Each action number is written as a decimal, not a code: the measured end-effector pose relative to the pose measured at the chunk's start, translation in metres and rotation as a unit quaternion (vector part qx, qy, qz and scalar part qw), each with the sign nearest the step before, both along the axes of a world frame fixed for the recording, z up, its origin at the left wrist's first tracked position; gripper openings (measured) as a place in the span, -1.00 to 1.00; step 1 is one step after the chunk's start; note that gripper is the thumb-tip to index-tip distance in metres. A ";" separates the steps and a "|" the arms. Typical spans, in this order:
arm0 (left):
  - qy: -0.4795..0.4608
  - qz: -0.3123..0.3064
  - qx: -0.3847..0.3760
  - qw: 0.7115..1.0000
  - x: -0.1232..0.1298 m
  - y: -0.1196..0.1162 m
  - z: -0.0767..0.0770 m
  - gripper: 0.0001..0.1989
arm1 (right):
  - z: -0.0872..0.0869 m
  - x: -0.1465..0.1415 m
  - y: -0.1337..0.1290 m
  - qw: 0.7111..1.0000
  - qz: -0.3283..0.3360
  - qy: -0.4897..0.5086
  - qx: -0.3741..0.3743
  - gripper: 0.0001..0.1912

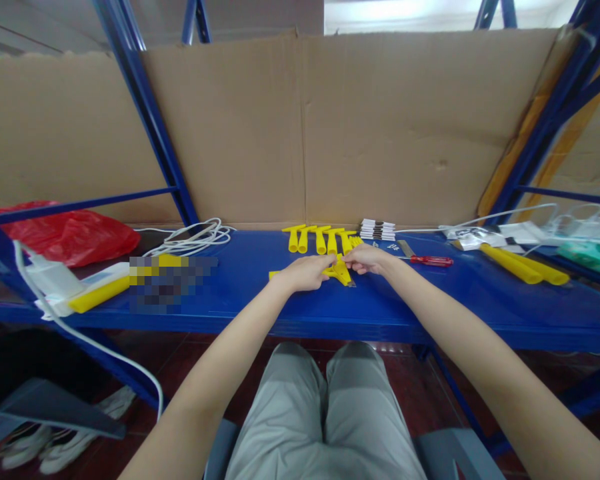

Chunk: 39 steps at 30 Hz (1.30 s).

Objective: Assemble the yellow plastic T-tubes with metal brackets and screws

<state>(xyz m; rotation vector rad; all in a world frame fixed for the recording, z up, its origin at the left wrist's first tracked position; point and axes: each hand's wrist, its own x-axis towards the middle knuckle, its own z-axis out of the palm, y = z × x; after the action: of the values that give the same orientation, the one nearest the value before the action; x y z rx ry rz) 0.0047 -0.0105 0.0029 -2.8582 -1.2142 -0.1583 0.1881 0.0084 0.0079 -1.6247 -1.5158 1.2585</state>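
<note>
My left hand (306,273) is closed around a yellow plastic scraper (341,272), which lies low over the blue tabletop. Its handle sticks out to the left beneath my wrist, and a small dark, shiny edge shows at its front end. At the scraper's upper right, my right hand (366,259) has its fingers pinched together, touching or nearly touching it. Whatever those fingertips hold is too small to make out. Just behind both hands stands a row of yellow T-shaped scraper handles (321,241), partly covered by my right hand.
Stacked white packets (377,229) with dark bands sit behind my right hand. To the right lie a red-handled screwdriver (433,261), a flat metal strip (406,249) and yellow tubes (513,264). Leftward are coiled white cable (205,239) and a red bag (80,233). Cardboard (380,133) closes the back.
</note>
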 end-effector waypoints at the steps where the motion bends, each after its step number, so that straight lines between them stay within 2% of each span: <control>1: 0.000 0.000 -0.001 1.000 0.000 0.000 0.000 -0.54 | 0.000 0.000 0.000 1.000 0.000 -0.003 0.001 -0.77; 12: -0.016 -0.028 0.001 0.999 -0.001 0.002 -0.001 -0.52 | -0.002 -0.002 0.001 1.000 0.004 -0.023 0.011 -0.76; 19: -0.010 -0.048 0.014 0.999 0.000 0.004 -0.003 -0.63 | -0.006 -0.001 0.005 0.999 0.013 -0.023 0.038 -0.69; 26: -0.012 -0.067 0.017 0.998 0.000 0.007 -0.006 -0.74 | 0.000 0.008 0.002 0.996 0.002 -0.040 0.083 -0.66; 31: -0.024 -0.086 0.039 0.995 0.001 0.007 -0.008 -0.77 | 0.003 0.016 0.003 0.997 -0.006 -0.057 0.057 -0.71; 34: -0.047 -0.100 0.074 0.991 0.002 0.006 -0.010 -0.76 | 0.004 0.020 0.004 0.999 -0.004 -0.023 0.037 -0.77; 39: -0.068 -0.128 0.129 0.981 0.006 0.004 -0.012 -0.77 | 0.003 0.027 0.009 0.994 0.055 0.094 0.009 -0.81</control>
<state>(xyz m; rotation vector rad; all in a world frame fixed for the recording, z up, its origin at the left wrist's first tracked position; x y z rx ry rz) 0.0105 -0.0065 -0.0088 -2.7938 -0.7670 -0.4868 0.2148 0.0172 0.0112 -1.3840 -1.5108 1.4117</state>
